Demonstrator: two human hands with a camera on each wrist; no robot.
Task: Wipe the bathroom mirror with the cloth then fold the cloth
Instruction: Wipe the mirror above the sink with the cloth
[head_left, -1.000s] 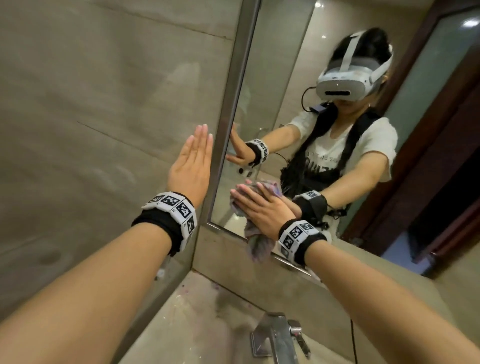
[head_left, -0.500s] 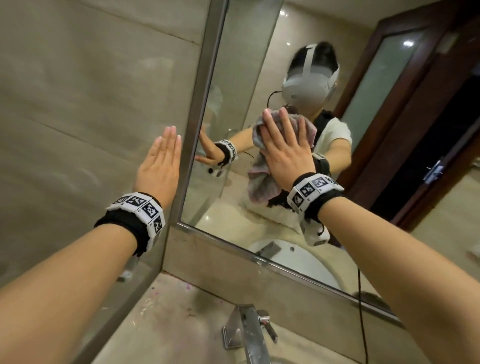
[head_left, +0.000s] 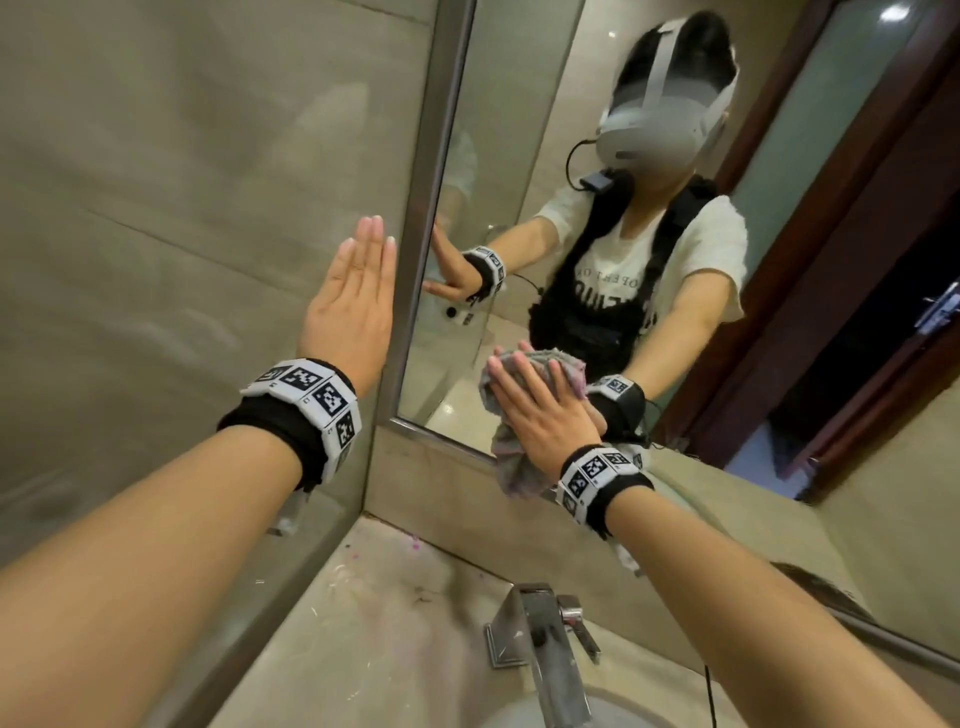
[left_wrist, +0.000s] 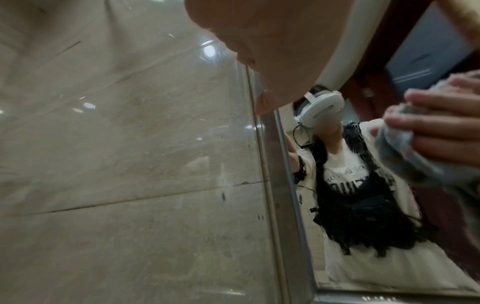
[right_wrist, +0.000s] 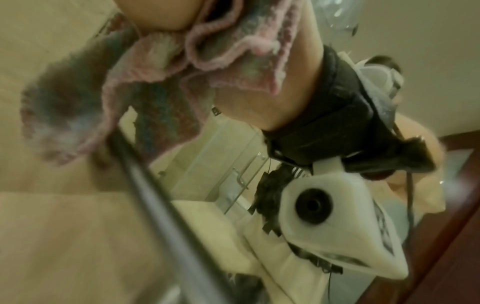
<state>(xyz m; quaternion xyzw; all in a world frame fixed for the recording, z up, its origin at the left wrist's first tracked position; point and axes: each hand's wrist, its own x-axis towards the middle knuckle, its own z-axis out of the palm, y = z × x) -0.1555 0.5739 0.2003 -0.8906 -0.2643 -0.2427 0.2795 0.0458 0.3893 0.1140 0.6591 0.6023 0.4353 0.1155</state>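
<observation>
The mirror in its metal frame fills the wall ahead and shows a person's reflection. My right hand lies flat, fingers straight, pressing a grey-pink cloth against the glass near the mirror's lower edge. The cloth's loose end hangs over the bottom frame. The left wrist view shows the cloth under those fingers at far right; the right wrist view shows the cloth bunched and blurred. My left hand rests flat, fingers straight, on the tiled wall just left of the frame.
A chrome faucet stands below on the stone counter, with a white basin at the bottom edge. A glossy tiled side wall closes the left. A dark wooden door shows in the reflection at right.
My right hand has slid the cloth down the glass, from the height of the reflected head to the mirror's lower edge. My left hand has stayed flat on the wall.
</observation>
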